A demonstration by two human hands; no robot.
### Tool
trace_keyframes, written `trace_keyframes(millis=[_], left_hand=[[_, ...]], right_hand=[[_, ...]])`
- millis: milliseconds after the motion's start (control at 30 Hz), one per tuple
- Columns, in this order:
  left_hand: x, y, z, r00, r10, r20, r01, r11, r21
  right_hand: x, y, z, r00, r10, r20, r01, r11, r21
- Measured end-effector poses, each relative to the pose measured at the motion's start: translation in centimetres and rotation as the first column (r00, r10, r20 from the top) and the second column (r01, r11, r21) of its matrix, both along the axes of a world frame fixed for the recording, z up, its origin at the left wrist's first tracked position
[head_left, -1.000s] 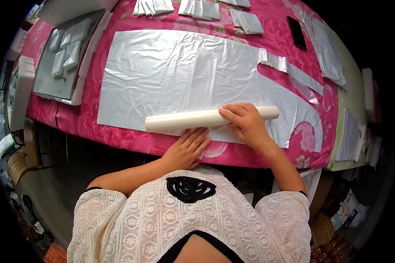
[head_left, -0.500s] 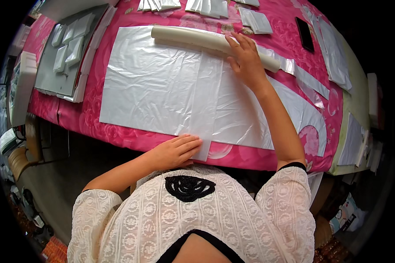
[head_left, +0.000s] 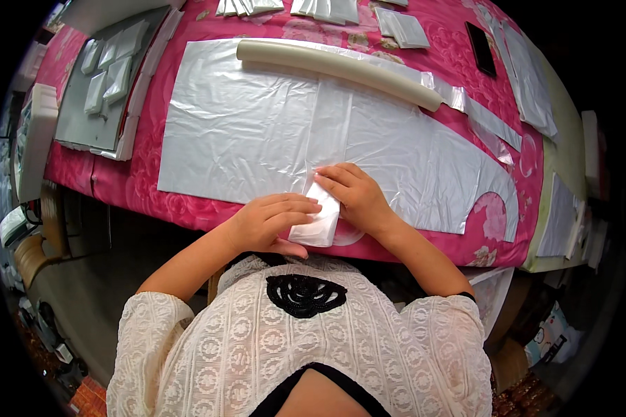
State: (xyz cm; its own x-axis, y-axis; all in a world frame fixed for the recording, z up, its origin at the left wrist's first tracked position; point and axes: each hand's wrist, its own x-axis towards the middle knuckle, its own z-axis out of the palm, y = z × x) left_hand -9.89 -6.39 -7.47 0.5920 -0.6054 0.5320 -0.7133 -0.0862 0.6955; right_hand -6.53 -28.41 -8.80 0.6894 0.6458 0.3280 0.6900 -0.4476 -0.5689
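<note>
White plastic sheeting [head_left: 233, 132] lies spread over the near part of the table, with a narrow strip running down its middle. The strip's near end is doubled over into a folded piece of plastic [head_left: 321, 226] at the table edge. My left hand [head_left: 275, 221] rests on its left side, fingers stretched out and thumb apart. On the other side my right hand [head_left: 355, 196] is closed on the fold's upper right edge, thumb and fingers gripping the strip. Beyond both hands a long pale roll [head_left: 337, 67] lies across the sheeting, untouched.
Pink flowered cloth [head_left: 476, 125] covers the table. Folded plastic packets [head_left: 405, 29] lie along the far side. More packets sit on a grey board [head_left: 76, 128] at left. A black phone [head_left: 480, 50] lies at the far right, near loose plastic strips [head_left: 494, 125].
My right hand has left the roll and come toward me to the strip's near end. The strip is now folded over, and my left hand has shifted onto the fold.
</note>
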Motion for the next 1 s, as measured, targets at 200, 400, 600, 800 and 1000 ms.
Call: trace_keyframes(millis=[200, 400, 600, 800, 1000], left_hand=[[2.2, 0.2, -1.3, 0.981, 0.072, 0.183, -0.156, 0.850, 0.503], [2.8, -0.7, -1.7, 0.974, 0.192, 0.116, -0.224, 0.874, 0.431], [4.2, -2.6, 0.2, 0.668, 0.467, -0.579, -0.384, 0.883, 0.270], [3.7, -3.0, -0.8, 0.822, 0.565, -0.071, -0.525, 0.801, 0.288], [1.5, -4.6, -2.3, 0.923, 0.372, 0.095, -0.338, 0.670, 0.661]], right_hand=[[-0.1, 0.2, -0.4, 0.997, -0.081, -0.004, 0.081, 0.993, 0.086], [0.2, -1.2, 0.3, 0.991, -0.133, 0.023, 0.133, 0.991, -0.013], [2.0, -0.5, 1.2, 0.716, -0.388, -0.581, 0.459, 0.888, -0.027], [4.9, -0.5, 1.3, 0.487, -0.430, -0.760, 0.439, 0.873, -0.212], [5.4, -0.6, 0.8, 0.430, -0.416, -0.801, 0.439, 0.872, -0.217]])
